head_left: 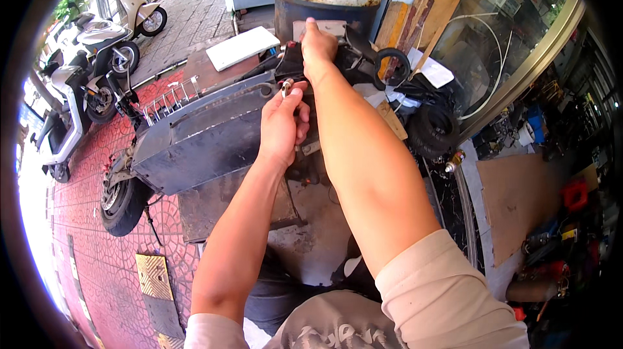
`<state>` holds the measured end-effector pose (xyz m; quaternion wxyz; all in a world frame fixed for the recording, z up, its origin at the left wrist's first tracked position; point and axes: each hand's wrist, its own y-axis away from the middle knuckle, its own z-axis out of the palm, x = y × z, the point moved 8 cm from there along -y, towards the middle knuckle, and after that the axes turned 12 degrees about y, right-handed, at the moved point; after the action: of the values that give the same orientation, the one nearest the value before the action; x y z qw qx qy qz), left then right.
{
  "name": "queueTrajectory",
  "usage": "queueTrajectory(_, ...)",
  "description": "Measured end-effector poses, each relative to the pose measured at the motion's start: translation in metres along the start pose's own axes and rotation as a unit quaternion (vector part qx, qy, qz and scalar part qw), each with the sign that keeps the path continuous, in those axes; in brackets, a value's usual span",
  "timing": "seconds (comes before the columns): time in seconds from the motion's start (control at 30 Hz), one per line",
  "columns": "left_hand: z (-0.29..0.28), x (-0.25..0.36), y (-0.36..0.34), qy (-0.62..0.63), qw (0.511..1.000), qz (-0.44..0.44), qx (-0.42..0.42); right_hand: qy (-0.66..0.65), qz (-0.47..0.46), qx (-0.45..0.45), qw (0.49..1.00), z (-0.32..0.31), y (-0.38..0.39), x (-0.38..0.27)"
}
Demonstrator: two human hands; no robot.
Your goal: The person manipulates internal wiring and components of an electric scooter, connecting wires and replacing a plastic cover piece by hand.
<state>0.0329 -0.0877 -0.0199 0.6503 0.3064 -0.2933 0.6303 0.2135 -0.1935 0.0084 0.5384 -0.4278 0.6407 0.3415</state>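
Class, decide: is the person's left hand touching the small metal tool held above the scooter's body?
Touching. The head view shows the left hand with thumb and fingers pinched around the small metal tool.

Small silver tool (286,87), upright; dark scooter (195,135), panels off.

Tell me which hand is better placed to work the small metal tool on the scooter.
Left, probably: the left hand already grips the small metal tool at the scooter body; the right hand is farther forward.
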Motion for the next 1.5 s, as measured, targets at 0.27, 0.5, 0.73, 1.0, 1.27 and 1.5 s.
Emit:
queueTrajectory(0.27,-0.017,0.057,-0.012,0.035,0.997,0.043,-0.059,-0.197,0.030,-0.092,0.976,0.020,0.013,-0.013)
queueTrajectory(0.5,-0.024,0.054,-0.008,0.012,0.991,0.050,-0.120,-0.234,0.023,-0.116,0.965,0.013,0.006,-0.004)
queueTrajectory(0.73,-0.037,0.050,-0.009,0.011,0.991,0.098,-0.090,-0.206,0.012,-0.122,0.971,0.017,0.009,-0.009)
queueTrajectory(1.0,-0.058,0.058,0.018,-0.120,0.955,0.258,0.082,-0.195,0.003,-0.127,0.973,0.017,0.010,-0.011)
queueTrajectory(1.27,-0.072,0.038,0.029,-0.044,0.966,0.229,0.109,-0.168,-0.008,-0.134,0.977,0.019,0.015,-0.014)
queueTrajectory(1.5,-0.079,0.023,0.036,0.056,0.967,0.219,0.121,-0.163,-0.009,-0.133,0.978,0.017,0.011,-0.013)
